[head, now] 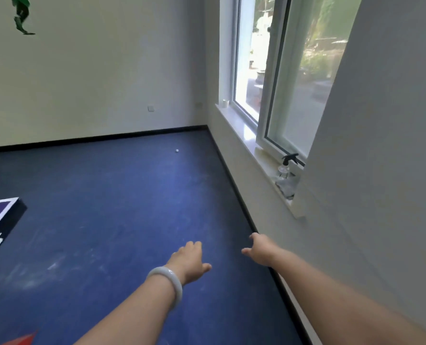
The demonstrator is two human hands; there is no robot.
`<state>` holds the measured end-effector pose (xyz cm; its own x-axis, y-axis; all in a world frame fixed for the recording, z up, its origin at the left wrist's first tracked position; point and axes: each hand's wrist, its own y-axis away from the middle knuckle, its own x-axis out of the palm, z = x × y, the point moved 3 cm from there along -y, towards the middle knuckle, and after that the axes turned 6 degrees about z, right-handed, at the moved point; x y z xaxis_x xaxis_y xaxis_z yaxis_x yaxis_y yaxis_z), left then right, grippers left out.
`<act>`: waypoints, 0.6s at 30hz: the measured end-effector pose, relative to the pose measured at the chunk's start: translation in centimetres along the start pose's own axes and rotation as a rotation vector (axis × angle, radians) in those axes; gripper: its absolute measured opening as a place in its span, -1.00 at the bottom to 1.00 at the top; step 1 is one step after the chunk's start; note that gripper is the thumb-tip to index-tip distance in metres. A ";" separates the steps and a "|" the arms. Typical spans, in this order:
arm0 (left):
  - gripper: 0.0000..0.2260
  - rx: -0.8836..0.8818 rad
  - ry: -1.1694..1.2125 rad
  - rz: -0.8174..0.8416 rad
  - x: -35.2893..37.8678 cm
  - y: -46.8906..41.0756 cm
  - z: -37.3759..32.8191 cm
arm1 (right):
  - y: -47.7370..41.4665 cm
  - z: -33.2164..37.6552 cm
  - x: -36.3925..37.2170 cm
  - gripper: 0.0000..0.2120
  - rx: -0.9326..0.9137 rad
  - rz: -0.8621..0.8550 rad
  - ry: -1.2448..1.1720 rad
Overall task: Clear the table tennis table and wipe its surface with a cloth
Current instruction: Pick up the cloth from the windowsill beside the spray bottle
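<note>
Blue floor fills most of the view; table tennis table (0, 215) shows only a corner at far left, well apart from both hands, view faces window sill (241, 130) instead. Left hand (189, 260), pale bangle (167, 277) on wrist, and right hand (259, 247) both reach forward empty, fingers loose, slightly spread, pinching nothing. Spray bottle (285, 168) stands on sill, pale crumpled thing (285, 189) at its base, maybe the cloth, can't tell. Likely reaching for cleaning gear. White ball (177, 150) on floor near far wall
</note>
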<state>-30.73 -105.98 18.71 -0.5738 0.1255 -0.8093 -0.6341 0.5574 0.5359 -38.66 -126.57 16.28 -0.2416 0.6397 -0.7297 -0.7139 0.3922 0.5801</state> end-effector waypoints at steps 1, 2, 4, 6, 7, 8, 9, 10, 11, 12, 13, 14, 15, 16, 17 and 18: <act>-0.52 0.004 -0.005 0.011 -1.1 -1.8 0.2 | -1.6 0.5 -0.9 -0.40 0.006 0.001 -0.006; -0.52 0.011 -0.013 0.020 -2.2 -3.7 0.3 | -3.2 0.9 -1.6 -0.38 0.011 -0.001 -0.015; -0.51 0.037 -0.036 0.032 -4.6 -8.0 0.4 | -6.6 1.4 -3.2 -0.37 0.029 -0.009 -0.040; -0.50 0.073 -0.059 0.041 -6.9 -12.5 0.3 | -10.1 1.8 -5.1 -0.38 0.051 -0.025 -0.080; -0.50 0.099 -0.071 0.043 -8.1 -14.8 0.1 | -11.7 1.9 -6.0 -0.38 0.066 -0.039 -0.104; -0.50 0.131 -0.090 0.042 -9.4 -17.1 -0.2 | -13.2 1.9 -7.0 -0.38 0.087 -0.057 -0.133; -0.50 0.165 -0.116 0.048 -10.6 -19.4 -0.5 | -14.5 1.9 -8.0 -0.38 0.113 -0.072 -0.166; -0.49 0.194 -0.141 0.057 -11.8 -21.7 -0.9 | -15.7 1.8 -8.9 -0.39 0.142 -0.085 -0.200; -0.49 0.218 -0.160 0.068 -12.9 -23.7 -1.4 | -16.6 1.6 -9.8 -0.39 0.171 -0.095 -0.231; -0.49 0.243 -0.175 0.073 -13.9 -25.6 -2.1 | -17.5 1.4 -10.7 -0.40 0.197 -0.105 -0.266; -0.50 0.268 -0.188 0.078 -14.9 -27.5 -2.8 | -18.5 1.0 -11.4 -0.40 0.219 -0.118 -0.309; -0.50 0.293 -0.198 0.088 -15.7 -29.3 -3.6 | -19.4 0.5 -12.0 -0.40 0.242 -0.132 -0.357; -0.50 0.316 -0.208 0.105 -16.2 -30.9 -4.5 | -20.2 0.0 -12.5 -0.41 0.266 -0.144 -0.399; -0.51 0.337 -0.219 0.125 -16.5 -32.3 -5.5 | -20.9 -0.5 -12.9 -0.41 0.289 -0.154 -0.430; -0.51 0.356 -0.235 0.147 -16.7 -33.6 -6.5 | -21.6 -1.1 -13.3 -0.41 0.312 -0.159 -0.454; -0.51 0.375 -0.251 0.166 -16.8 -35.0 -7.5 | -22.4 -1.7 -13.7 -0.41 0.334 -0.163 -0.473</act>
<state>-2.77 -133.71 15.38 -0.4795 0.4064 -0.7777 -0.2871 0.7649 0.5767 -20.51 -145.26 12.70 0.2270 0.7485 -0.6231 -0.4535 0.6475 0.6125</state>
